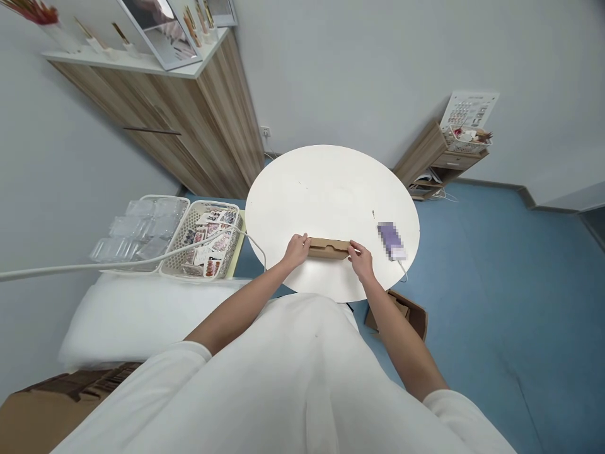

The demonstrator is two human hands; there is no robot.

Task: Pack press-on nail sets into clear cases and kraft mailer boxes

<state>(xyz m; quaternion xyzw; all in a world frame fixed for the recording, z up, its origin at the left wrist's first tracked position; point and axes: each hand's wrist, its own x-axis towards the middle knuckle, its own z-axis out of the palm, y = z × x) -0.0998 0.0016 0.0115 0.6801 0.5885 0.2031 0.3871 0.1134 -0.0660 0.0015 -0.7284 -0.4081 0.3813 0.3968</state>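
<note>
A small, long cardboard box (329, 250) is at the near part of the round white table (326, 183), its lid looking closed, with a notch along the near edge. My left hand (297, 249) grips the box's left end between thumb and fingers. At the opposite end, my right hand (361, 259) holds the right corner in the same way. Whether anything lies inside the box cannot be seen.
A blurred purple object (390, 239) with a cable lies on the table's right. White baskets (166, 257) with packs and clear cases stand left, a white cable crossing them. An open carton (418, 315) sits on the floor at right. A wooden cabinet (227, 113) stands behind.
</note>
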